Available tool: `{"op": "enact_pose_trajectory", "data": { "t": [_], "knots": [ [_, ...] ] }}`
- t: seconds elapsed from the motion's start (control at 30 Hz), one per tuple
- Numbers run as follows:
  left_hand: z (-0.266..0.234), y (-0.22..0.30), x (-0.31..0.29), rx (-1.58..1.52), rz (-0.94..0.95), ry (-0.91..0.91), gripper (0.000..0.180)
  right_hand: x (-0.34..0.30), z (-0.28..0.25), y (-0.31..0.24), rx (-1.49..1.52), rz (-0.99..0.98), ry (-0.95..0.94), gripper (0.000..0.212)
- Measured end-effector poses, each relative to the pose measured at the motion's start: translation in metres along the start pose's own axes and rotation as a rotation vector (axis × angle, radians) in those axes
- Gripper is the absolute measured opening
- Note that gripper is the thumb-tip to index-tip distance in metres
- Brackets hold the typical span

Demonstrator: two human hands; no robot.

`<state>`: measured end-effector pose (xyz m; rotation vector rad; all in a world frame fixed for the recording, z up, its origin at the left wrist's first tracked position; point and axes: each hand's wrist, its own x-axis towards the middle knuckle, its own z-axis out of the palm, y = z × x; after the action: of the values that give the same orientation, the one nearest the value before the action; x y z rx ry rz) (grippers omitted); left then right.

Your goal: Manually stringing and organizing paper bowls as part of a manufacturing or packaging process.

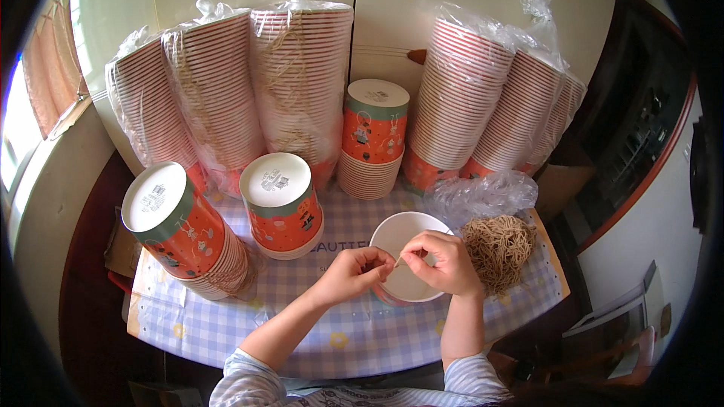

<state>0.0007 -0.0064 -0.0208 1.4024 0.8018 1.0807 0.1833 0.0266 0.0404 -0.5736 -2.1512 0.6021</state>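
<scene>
While pinching a thin tan strand [398, 261] between the left hand [356, 270] and the right hand [446, 260], held just over the mouth of an open paper tub [407, 288], white inside and set upright on the checked tabletop [317, 339]. Closed thumb against forefinger on both hands, close together at the tips, with the strand spanning the narrow gap. Just to the right of the tub, heaped loosely: a tangle of tan strands [498, 252], in front of crumpled clear plastic [483, 196]. To the left, turned bottom up: a nested stack of orange tubs [283, 215], banded in green, and, farther left, another such stack [177, 230]. Farther back, near the middle: a third upturned stack [377, 124]. Along the back, bagged in clear plastic: three tall stacks [219, 90] on the left, and further tall stacks [460, 90] on the right.
</scene>
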Motion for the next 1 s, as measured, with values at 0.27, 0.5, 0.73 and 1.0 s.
{"op": "enact_pose_trajectory", "data": {
  "t": [0.27,0.5,0.73,1.0],
  "knots": [
    [0.000,0.021,-0.004,0.248,0.000,0.056,0.017,0.002,0.010,0.000,-0.024,0.007,0.057,0.004],
    [-0.013,0.003,0.001,0.072,-0.003,0.123,0.018,0.001,0.028,0.011,0.134,0.135,-0.041,0.010],
    [-0.020,0.001,0.006,-0.011,-0.041,0.119,0.018,0.002,0.030,0.010,-0.013,0.275,-0.134,0.023],
    [-0.024,0.000,0.008,-0.100,-0.067,0.084,0.011,-0.001,0.030,0.016,-0.151,0.201,-0.099,0.015]
  ]
}}
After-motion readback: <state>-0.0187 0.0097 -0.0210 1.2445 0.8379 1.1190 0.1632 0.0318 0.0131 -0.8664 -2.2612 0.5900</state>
